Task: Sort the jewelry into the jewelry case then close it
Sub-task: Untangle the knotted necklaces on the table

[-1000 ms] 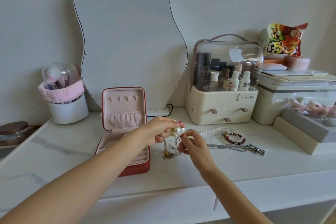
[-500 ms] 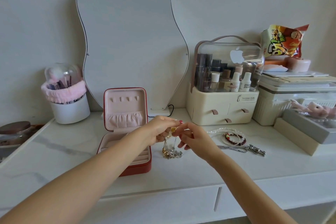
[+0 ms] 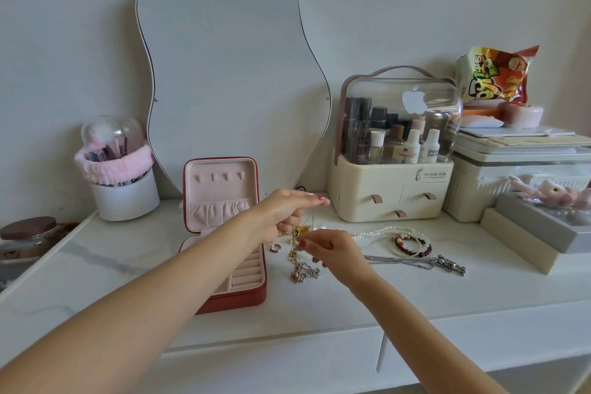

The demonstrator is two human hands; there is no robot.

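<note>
Two bare hands work together just right of the open jewelry case (image 3: pixel 224 233), above the white marble worktop (image 3: pixel 351 291). Left hand (image 3: pixel 284 213) is raised, its grip pinched on the upper end of a tangled cluster of gold and silver chains (image 3: pixel 300 253). Right hand (image 3: pixel 332 248) sits lower and just to the right, fingertips (image 3: pixel 302 245) closed on the same cluster near a gold pendant. Lower end of the cluster lies piled on the worktop, beside the case's front right corner.

Case is red outside, pink inside. Lid stands upright with four small hooks and a gathered pocket; the base shows ring rolls and compartments, partly hidden by the left forearm. No item can be made out inside the base.

One ring (image 3: pixel 275 247) lies on the worktop between the case and the chains. Right of the hands, apart from them: a pearl strand (image 3: pixel 380 230), a pair of beaded bracelets (image 3: pixel 411 245) and a silver rope chain (image 3: pixel 412 261) with a metal charm at its far end.

Behind, against the wall: a wavy mirror (image 3: pixel 230 73), a white brush holder (image 3: pixel 123 189) with a pink band, and a cream cosmetics organizer (image 3: pixel 393 189) with a clear lid.
</note>
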